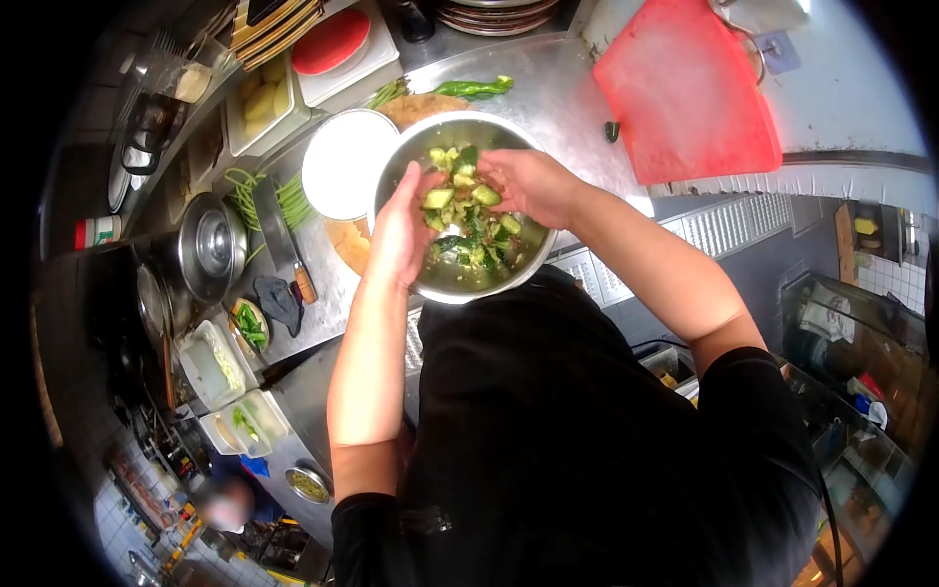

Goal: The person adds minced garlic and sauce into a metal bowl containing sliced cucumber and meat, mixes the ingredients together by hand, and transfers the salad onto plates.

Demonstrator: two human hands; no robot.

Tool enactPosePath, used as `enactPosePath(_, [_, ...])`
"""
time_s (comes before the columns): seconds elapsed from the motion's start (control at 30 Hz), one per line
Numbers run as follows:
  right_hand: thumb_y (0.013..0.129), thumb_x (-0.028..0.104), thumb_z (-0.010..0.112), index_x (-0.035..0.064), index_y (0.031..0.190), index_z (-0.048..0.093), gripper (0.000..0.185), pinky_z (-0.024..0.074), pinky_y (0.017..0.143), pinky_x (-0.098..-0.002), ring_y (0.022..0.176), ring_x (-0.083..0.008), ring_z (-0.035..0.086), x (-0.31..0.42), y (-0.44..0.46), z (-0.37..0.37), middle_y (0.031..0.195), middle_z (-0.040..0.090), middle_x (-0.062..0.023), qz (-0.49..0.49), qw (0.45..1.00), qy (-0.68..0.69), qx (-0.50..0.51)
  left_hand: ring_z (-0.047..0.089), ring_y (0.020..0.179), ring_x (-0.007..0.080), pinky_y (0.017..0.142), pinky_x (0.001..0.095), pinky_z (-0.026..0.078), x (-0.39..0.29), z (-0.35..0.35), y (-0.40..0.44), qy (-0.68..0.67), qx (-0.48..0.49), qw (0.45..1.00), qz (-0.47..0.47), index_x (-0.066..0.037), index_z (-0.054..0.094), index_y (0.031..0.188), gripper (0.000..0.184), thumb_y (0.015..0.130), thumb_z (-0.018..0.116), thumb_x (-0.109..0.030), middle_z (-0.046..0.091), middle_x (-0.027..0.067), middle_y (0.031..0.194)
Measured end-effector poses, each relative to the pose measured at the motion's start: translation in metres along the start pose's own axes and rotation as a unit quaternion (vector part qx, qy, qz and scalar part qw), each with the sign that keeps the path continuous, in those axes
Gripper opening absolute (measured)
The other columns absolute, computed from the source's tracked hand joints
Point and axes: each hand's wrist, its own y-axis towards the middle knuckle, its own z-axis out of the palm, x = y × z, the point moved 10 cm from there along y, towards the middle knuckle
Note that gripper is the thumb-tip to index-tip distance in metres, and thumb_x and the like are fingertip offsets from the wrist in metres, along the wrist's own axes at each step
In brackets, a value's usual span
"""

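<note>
Plate (pixel 347 161), white, just left of metal bowl (pixel 526 256); knife (pixel 271 223) farther left, by green beans (pixel 293 203). Cucumber pieces (pixel 486 196) in bowl, between left hand (pixel 399 227) and right hand (pixel 536 184), cupped apart; whether either grasps any, cannot tell.

I count one left hand (pixel 397 235) and one right hand (pixel 536 186), two in all, and one large metal bowl (pixel 534 240). The cucumber pieces (pixel 438 199) overlap too much for me to number from here. I also get one round white dish (pixel 344 164), one large knife (pixel 276 225), one red cutting board (pixel 680 98) and one other person (pixel 235 501). The green beans (pixel 293 202) are too tangled for me to count.
</note>
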Motion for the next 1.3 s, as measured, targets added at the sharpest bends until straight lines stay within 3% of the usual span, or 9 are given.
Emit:
enactPosePath(0.17, [0.100,0.008,0.050,-0.0072,0.136,0.051,0.039,0.0505,0.103,-0.0370,0.118,-0.0240,0.060,0.003,-0.003,-0.010,0.137,0.054,-0.0156,-0.028,0.998,-0.057,0.000,0.051,0.129,0.0286,0.113,0.0480,0.033,-0.010,-0.010,-0.004,0.064,-0.059,0.996,0.028,0.003,0.063,0.124,0.063,0.103,0.048,-0.055,0.063,0.0146,0.130])
enactPosePath(0.27, [0.092,-0.001,0.053,-0.0086,0.136,0.051,0.044,0.0554,0.092,-0.0277,0.108,-0.0204,0.064,0.002,-0.001,-0.013,0.127,0.057,-0.0163,-0.043,0.997,-0.068,0.011,0.047,0.133,0.0301,0.113,0.0481,0.033,-0.006,-0.018,0.002,0.088,-0.047,0.994,0.038,0.003,0.064,0.122,0.063,0.103,0.048,-0.055,0.063,0.0145,0.131])
enactPosePath(0.5, [0.095,0.001,0.059,-0.0059,0.135,0.055,0.040,0.0556,0.092,-0.0277,0.105,-0.0188,0.065,0.017,-0.025,-0.005,0.127,0.059,-0.0146,-0.084,0.992,-0.095,0.005,0.053,0.126,0.0259,0.109,0.0422,0.039,-0.002,-0.029,0.001,0.090,-0.091,0.990,0.052,0.003,0.063,0.126,0.061,0.104,0.049,-0.052,0.063,0.0140,0.130])
enactPosePath(0.7, [0.096,0.001,0.062,-0.0031,0.130,0.059,0.035,0.0555,0.094,-0.0267,0.102,-0.0155,0.066,0.025,-0.035,-0.009,0.127,0.062,-0.0123,-0.084,0.989,-0.119,-0.029,0.051,0.128,0.0286,0.110,0.0481,0.035,0.003,-0.033,0.004,0.077,-0.086,0.990,0.077,0.001,0.061,0.123,0.059,0.103,0.050,-0.053,0.062,0.0142,0.128])
enactPosePath(0.97, [0.091,0.001,0.066,-0.0012,0.132,0.059,0.042,0.0552,0.091,-0.0304,0.106,-0.0194,0.066,0.018,-0.022,-0.018,0.129,0.063,-0.0142,-0.104,0.973,-0.202,-0.043,0.059,0.104,0.0166,0.093,0.0323,0.044,-0.001,-0.024,-0.002,0.117,-0.081,0.985,0.101,0.000,0.066,0.119,0.037,0.101,0.057,-0.031,0.068,0.0078,0.111])
enactPosePath(1.03, [0.088,0.003,0.069,0.0037,0.133,0.060,0.046,0.0550,0.091,-0.0331,0.105,-0.0242,0.068,0.040,-0.027,-0.010,0.127,0.065,-0.0149,-0.259,0.852,-0.444,-0.099,0.059,0.094,0.0126,0.086,0.0274,0.045,0.001,-0.024,-0.002,0.138,-0.084,0.981,0.107,0.001,0.067,0.117,0.030,0.100,0.059,-0.023,0.069,0.0050,0.103])
enactPosePath(1.1, [0.083,0.008,0.072,0.0102,0.126,0.065,0.044,0.0553,0.088,-0.0395,0.097,-0.0340,0.068,0.046,-0.038,0.003,0.116,0.068,-0.0137,-0.431,0.653,-0.599,-0.168,0.058,0.085,0.0106,0.080,0.0251,0.046,-0.002,-0.026,-0.001,0.145,-0.100,0.978,0.109,0.001,0.068,0.115,0.026,0.098,0.062,-0.017,0.068,0.0029,0.096])
enactPosePath(1.2, [0.082,0.010,0.072,0.0070,0.110,0.068,0.029,0.0552,0.083,-0.0424,0.092,-0.0351,0.067,0.038,-0.029,0.017,0.106,0.068,-0.0121,-0.365,0.667,-0.637,-0.127,0.058,0.079,0.0104,0.074,0.0247,0.047,-0.006,-0.025,-0.003,0.189,-0.116,0.968,0.117,0.002,0.068,0.112,0.022,0.097,0.062,-0.014,0.068,0.0026,0.092])
enactPosePath(1.3, [0.084,0.007,0.061,0.0056,0.095,0.070,0.014,0.0566,0.078,-0.0445,0.088,-0.0343,0.069,0.014,-0.002,0.023,0.099,0.067,-0.0146,-0.312,0.631,-0.704,-0.100,0.057,0.076,0.0099,0.071,0.0242,0.047,-0.003,-0.038,0.002,0.152,-0.141,0.970,0.125,0.002,0.068,0.110,0.019,0.097,0.062,-0.011,0.067,0.0025,0.089])
